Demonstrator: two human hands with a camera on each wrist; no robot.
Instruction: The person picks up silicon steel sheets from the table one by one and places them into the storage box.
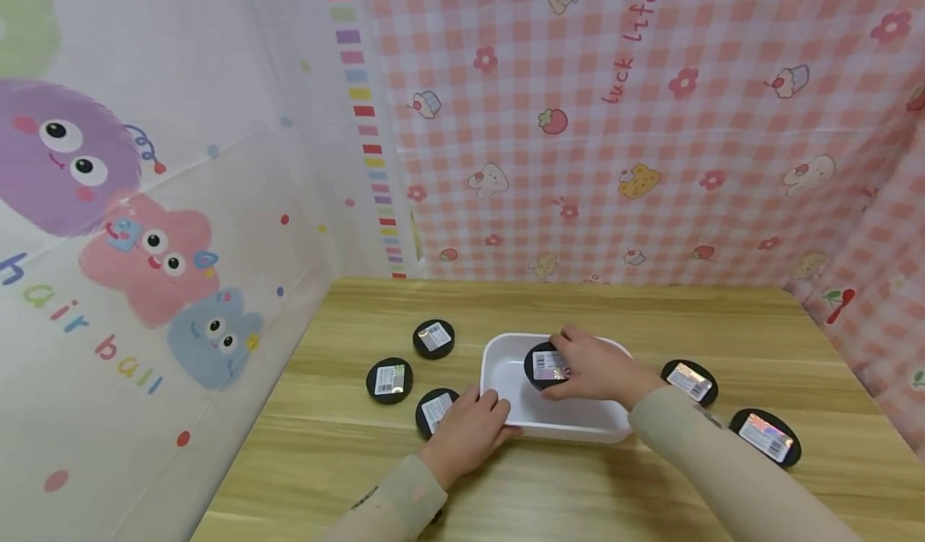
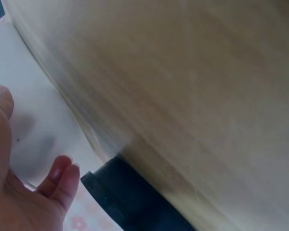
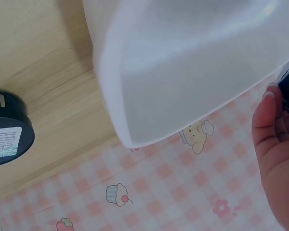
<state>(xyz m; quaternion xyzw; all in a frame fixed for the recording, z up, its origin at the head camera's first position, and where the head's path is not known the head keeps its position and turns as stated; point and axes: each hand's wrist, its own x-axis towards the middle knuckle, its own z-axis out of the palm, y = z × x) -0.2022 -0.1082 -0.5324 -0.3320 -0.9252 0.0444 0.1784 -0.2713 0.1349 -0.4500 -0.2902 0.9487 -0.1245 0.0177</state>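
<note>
My right hand (image 1: 596,369) pinches a round black container (image 1: 547,365) with a white label and a shiny sticker. It is held over a white plastic tub (image 1: 556,432), label facing the head camera. In the right wrist view, the fingertips (image 3: 269,94) press on the dark container's edge, most of it cut off by the frame. With curled fingers, my left hand (image 1: 470,434) grips the tub at its front left corner. Just behind that hand lies another black container (image 1: 436,410), partly covered by it.
Two more labelled black containers, one farther back (image 1: 433,339) and one at the left (image 1: 389,381), lie left of the tub. On its right side are another two (image 1: 690,383), (image 1: 766,438) near my right forearm. Patterned cloth (image 1: 600,165) hangs behind the wooden table (image 1: 325,462).
</note>
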